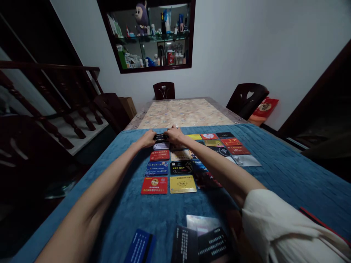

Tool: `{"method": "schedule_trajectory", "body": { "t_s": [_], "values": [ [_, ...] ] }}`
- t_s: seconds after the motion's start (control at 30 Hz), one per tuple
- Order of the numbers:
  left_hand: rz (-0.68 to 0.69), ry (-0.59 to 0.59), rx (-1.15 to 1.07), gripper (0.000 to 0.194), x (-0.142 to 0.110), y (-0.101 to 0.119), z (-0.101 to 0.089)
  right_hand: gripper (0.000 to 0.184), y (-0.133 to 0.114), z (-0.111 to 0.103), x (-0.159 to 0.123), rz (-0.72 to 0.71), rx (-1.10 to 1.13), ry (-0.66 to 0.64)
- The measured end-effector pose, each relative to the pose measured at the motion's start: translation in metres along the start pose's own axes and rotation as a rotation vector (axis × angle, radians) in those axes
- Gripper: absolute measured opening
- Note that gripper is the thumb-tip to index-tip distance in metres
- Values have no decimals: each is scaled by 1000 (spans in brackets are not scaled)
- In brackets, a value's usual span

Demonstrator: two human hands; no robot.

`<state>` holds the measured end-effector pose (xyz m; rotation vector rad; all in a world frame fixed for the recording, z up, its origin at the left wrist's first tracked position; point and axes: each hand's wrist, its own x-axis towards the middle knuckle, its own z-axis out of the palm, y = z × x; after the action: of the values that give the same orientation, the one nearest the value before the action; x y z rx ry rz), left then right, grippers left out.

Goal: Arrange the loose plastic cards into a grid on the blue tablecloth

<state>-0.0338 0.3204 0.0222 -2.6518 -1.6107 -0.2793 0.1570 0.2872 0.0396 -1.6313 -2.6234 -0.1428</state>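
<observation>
At the far end of the leftmost column of cards, a black card (161,138) with pale print lies between my two hands. My left hand (148,139) has its fingers closed on the card's left edge. My right hand (174,135) pinches its right edge, with that forearm stretched over part of the layout. Just nearer is a pale card (161,146), then a red card (159,155), a blue card (156,168) and a red card with a round emblem (154,185). A yellow card (183,184) and a black VIP card (181,167) sit in the neighbouring column.
More cards form rows on the right, including a red card with a heart (208,136). Closest to me lie a blue card (139,245) and overlapping black cards (185,244). A blue cloth (123,208) covers the near table. Chairs (163,90) stand around it.
</observation>
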Motion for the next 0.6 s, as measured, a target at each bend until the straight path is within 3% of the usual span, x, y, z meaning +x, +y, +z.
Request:
{"method": "schedule_trajectory", "body": {
  "t_s": [0.6],
  "values": [
    [-54, -99, -27, 35, 8, 2, 1, 46, 0, 4, 12, 25, 4, -115]
  ]
}}
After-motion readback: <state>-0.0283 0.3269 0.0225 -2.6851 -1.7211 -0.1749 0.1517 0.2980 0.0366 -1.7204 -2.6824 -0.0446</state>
